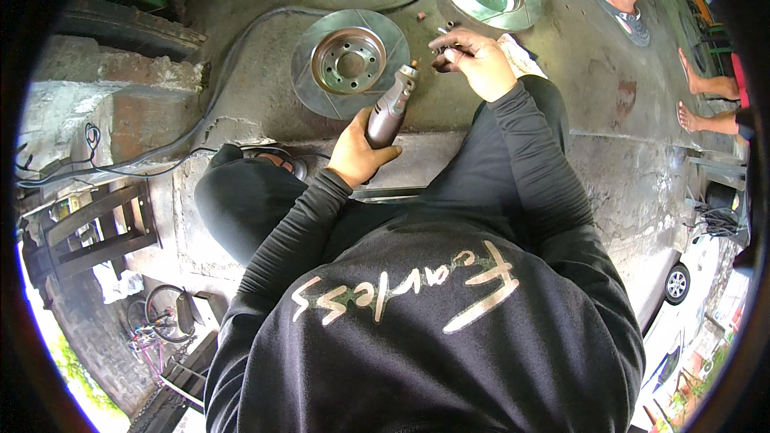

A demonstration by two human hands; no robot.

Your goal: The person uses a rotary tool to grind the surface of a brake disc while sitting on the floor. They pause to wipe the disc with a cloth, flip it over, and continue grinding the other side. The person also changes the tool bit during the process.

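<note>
My left hand [359,155] is wrapped around the grey body of a rotary tool [390,109]. The tool points away from me, and a small copper-coloured tip shows at its nose. To the right of that tip is my right hand [480,64], with thumb and fingers pinched on something small and dark that I cannot make out. Beyond the tool, a slotted brake disc [313,72] lies flat on the concrete. A second brake disc [520,8] lies farther off to the right, past my right hand.
Small reddish bits [421,15] lie between the discs. A pale cloth [521,56] is beside my right knee. A black cable [228,84] curves across the floor at left. Other people's feet [622,16] are at right. A wooden frame [100,228] stands lower left.
</note>
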